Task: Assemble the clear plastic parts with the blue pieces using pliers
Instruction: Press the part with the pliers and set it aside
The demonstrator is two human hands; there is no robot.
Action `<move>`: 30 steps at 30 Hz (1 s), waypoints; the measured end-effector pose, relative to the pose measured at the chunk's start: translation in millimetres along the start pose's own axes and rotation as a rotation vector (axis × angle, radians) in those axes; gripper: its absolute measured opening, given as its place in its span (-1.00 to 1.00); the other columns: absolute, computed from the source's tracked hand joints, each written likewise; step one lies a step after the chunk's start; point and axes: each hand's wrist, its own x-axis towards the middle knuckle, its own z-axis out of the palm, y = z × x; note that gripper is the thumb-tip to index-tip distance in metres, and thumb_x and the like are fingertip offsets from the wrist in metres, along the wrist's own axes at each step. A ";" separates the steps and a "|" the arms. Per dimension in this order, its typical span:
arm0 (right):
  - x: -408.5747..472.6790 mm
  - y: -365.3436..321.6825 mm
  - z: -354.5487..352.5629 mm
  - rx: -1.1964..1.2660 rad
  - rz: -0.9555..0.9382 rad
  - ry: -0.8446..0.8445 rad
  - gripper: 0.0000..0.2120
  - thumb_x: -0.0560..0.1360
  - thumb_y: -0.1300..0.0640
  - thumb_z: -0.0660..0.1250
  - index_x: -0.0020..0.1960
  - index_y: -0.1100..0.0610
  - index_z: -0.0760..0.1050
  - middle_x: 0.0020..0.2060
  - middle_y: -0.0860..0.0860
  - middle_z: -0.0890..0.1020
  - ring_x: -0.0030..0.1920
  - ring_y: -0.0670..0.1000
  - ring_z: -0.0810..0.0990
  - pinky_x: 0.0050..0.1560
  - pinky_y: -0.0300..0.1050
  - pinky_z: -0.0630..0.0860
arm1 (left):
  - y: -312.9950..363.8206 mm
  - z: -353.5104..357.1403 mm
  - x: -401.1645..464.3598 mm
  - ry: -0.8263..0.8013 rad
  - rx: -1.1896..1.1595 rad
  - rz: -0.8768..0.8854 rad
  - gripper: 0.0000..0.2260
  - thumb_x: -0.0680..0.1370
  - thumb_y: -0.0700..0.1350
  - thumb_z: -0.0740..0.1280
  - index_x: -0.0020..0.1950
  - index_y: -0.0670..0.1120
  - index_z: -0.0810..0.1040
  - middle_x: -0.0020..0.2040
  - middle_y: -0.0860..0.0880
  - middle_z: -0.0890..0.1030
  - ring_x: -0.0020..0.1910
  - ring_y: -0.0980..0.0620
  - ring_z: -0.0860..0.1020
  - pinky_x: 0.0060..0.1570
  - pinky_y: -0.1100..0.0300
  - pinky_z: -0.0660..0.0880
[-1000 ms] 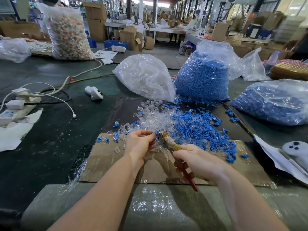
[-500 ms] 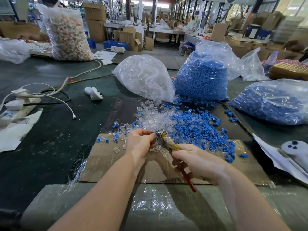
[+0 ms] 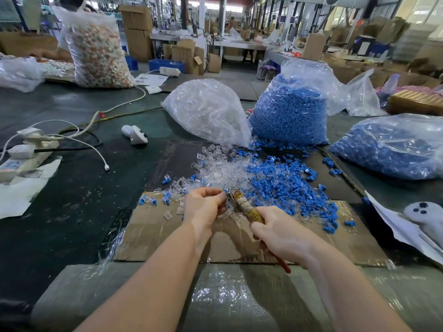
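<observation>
Head view: left hand pinching clear part at pliers tip, right hand clenching handles.

Left hand pinches small clear part at pliers tip; right hand grips handles. Loose blue pieces, clear parts heaped on cardboard.

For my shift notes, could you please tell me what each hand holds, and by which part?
The right hand grips the pliers by their handles. The left hand pinches a small clear plastic part at the pliers' tip; where exactly cannot be told.
</observation>
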 end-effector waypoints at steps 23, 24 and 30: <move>24.9 73.6 12.3 -0.588 0.263 0.641 -0.39 0.54 -0.19 0.17 0.49 0.05 0.15 0.18 0.09 0.41 0.20 0.10 0.37 0.21 -0.02 0.33 | -2.6 -106.3 26.9 0.572 1.106 0.459 -0.83 0.53 -0.15 0.32 0.08 0.02 0.63 0.07 -0.05 0.52 0.12 -0.13 0.32 0.10 -0.02 0.24; 25.4 75.2 14.1 -0.594 0.262 0.647 -0.39 0.54 -0.20 0.16 0.48 0.06 0.16 0.18 0.09 0.41 0.20 0.10 0.37 0.21 -0.02 0.32 | -3.2 -101.5 25.4 0.546 1.090 0.498 -0.82 0.52 -0.16 0.33 0.08 0.01 0.62 0.07 -0.04 0.51 0.11 -0.12 0.32 0.10 -0.01 0.23; 26.5 80.0 20.3 -0.654 0.305 0.621 -0.37 0.54 -0.25 0.09 0.50 0.03 0.08 0.29 0.08 0.36 0.31 0.09 0.32 0.30 0.01 0.29 | -9.0 -53.1 5.6 0.190 0.890 0.698 -0.87 0.51 -0.20 0.35 0.03 -0.08 0.62 -0.10 0.07 0.50 -0.09 0.13 0.36 -0.10 0.39 0.25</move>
